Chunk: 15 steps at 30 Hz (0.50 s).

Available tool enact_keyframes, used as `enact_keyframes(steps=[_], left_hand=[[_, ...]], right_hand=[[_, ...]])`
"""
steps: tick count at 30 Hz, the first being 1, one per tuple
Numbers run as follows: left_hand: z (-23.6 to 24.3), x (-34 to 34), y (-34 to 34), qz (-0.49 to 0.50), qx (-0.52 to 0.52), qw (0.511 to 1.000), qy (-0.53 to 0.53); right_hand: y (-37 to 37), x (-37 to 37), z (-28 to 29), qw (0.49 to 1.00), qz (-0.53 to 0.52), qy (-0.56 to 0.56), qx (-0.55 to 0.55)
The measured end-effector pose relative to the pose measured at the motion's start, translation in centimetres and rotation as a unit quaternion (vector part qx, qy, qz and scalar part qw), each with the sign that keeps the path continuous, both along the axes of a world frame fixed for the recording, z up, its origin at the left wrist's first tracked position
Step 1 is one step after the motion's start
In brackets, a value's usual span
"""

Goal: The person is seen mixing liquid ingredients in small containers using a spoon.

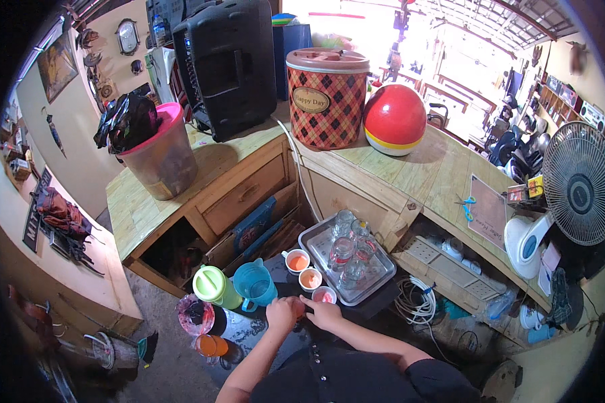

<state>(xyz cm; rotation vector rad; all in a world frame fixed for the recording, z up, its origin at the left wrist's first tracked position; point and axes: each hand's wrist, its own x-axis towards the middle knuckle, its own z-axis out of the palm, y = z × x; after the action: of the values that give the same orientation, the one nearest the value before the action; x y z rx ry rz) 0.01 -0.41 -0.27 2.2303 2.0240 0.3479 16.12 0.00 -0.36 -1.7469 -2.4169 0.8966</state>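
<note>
My left hand and my right hand meet over the dark low table, closed on a small reddish item, mostly hidden by my fingers. Just beyond them stand three white cups with orange, pale and pink contents. A blue pitcher is left of my left hand, beside a lidded light-green pitcher. Further left lie a clear bag with dark red contents and glasses of orange drink. A metal tray behind the cups holds several empty glass mugs.
A wooden counter holds a black speaker, bucket, plaid container, red ball-shaped container, blue scissors and fan. Coiled white cable lies right of the tray; shelves run below the counter.
</note>
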Motion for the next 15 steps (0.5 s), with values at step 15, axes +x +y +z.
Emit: enact_keyframes(steps=[15], left_hand=[[1.6, 0.1, 0.8, -0.015, 0.028, 0.99, -0.136]], right_hand=[[0.1, 0.2, -1.4, 1.0, -0.011, -0.004, -0.004]])
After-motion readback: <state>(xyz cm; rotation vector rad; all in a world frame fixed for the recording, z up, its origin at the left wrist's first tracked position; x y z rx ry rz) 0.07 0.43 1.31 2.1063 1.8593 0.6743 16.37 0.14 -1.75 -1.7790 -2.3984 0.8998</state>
